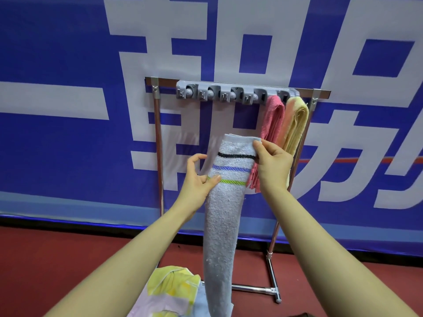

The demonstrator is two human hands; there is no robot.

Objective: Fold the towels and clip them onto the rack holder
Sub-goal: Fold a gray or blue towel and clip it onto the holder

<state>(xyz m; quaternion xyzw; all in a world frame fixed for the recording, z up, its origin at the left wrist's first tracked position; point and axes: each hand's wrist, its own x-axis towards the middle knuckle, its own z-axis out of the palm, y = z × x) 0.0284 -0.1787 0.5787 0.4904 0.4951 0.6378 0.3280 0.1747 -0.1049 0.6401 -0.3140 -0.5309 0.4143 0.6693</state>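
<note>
A folded grey towel with black, blue and green stripes hangs lengthwise in front of the rack. My right hand pinches its top right corner. My left hand touches its left edge near the green stripe with relaxed fingers. The grey clip holder is fixed to the top bar of a chrome rack. A pink towel and a yellow towel hang clipped at its right end. Three clips to the left hold nothing.
A pile of loose towels, yellow, lilac and light blue, lies on the red floor at the bottom. The rack's chrome foot stands at lower right. A blue banner with large white characters fills the wall behind.
</note>
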